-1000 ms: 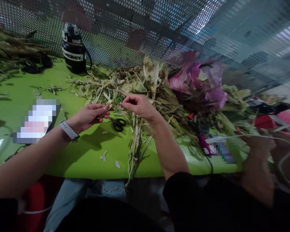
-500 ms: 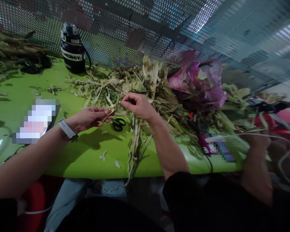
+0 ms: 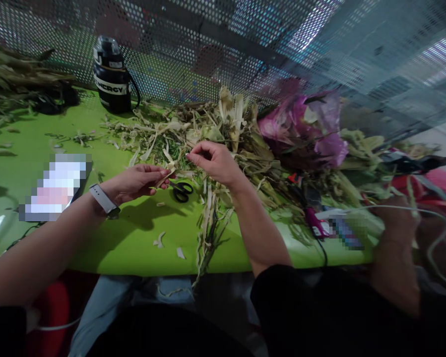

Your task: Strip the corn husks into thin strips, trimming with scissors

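Husks (image 3: pixel 210 133) look papery and rough, the tabletop (image 3: pixel 129 245) smooth, the plastic bag (image 3: pixel 291 119) glossy.

Craft workroom of some kind; school or shop, can't tell. I'm at a glossy lime-green table (image 3: pixel 133 248) with a tangled heap of dry, straw-coloured plant husks (image 3: pixel 208 119) on it, black-handled scissors (image 3: pixel 181 193) and small pale curled scraps (image 3: pixel 160 240) near me, a magenta-bodied corded tool (image 3: pixel 315 224) rightward. Shared space: another person's bare forearm (image 3: pixel 396 260) alongside. Grey perforated metal screen (image 3: pixel 163 54) behind.
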`<state>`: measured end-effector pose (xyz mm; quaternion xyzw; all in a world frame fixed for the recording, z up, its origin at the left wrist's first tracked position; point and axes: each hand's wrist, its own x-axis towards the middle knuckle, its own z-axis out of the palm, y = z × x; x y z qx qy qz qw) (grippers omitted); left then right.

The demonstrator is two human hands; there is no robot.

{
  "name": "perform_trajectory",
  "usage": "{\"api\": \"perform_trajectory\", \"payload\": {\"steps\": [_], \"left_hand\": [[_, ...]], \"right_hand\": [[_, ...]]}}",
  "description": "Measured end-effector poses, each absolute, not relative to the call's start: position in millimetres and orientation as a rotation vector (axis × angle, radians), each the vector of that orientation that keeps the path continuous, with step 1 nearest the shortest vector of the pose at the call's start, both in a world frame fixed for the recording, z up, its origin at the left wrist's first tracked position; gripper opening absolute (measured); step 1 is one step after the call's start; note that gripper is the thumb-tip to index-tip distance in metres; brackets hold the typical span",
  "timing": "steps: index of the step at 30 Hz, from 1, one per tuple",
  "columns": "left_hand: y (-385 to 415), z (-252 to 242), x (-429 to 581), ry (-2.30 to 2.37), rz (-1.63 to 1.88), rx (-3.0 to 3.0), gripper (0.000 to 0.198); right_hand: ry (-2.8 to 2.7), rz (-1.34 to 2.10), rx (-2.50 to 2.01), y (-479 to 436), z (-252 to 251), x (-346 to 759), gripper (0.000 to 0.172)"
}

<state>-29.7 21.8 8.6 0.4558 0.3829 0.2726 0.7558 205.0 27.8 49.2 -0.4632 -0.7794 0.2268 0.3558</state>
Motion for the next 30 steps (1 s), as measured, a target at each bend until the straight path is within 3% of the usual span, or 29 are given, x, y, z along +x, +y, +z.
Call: {"api": "perform_trajectory", "payload": {"steps": [30], "left_hand": [[17.1,10.1,-25.4,0.879,0.638,1.34,0.024]], "right_hand": [[-2.202,0.467,-1.166,30.4,56.8,215.2,0.022]]}}
